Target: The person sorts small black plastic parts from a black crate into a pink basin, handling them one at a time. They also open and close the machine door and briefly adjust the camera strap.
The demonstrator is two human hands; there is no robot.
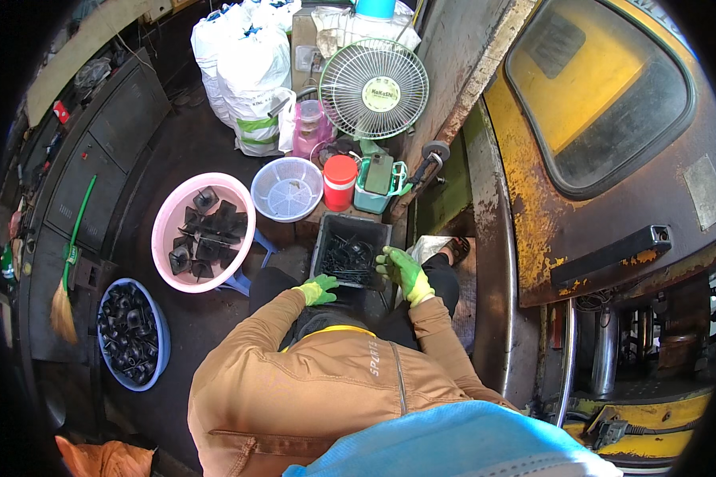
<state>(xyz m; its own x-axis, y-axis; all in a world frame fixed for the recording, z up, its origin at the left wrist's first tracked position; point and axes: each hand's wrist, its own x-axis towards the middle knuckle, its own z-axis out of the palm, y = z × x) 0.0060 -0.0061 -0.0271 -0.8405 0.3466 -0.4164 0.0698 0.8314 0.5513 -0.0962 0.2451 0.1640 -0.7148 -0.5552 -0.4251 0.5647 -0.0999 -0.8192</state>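
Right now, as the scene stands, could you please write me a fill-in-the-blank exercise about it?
1. The left hand and the right hand wear ____.
2. The dark box holds thin pieces coloured ____.
3. The broom has a ____ handle.
4. The basin nearest the broom is coloured ____.

Missing words: gloves; black; green; blue.

The left forearm slants up and to the right, its wrist low, the green-gloved left hand back uppermost with fingers stretched out toward the right; the right forearm angles up and to the left, and the right hand, gloved alike, is raised a little higher in view, fingers parted and slightly bent, pointing up and leftward, the two hands apart
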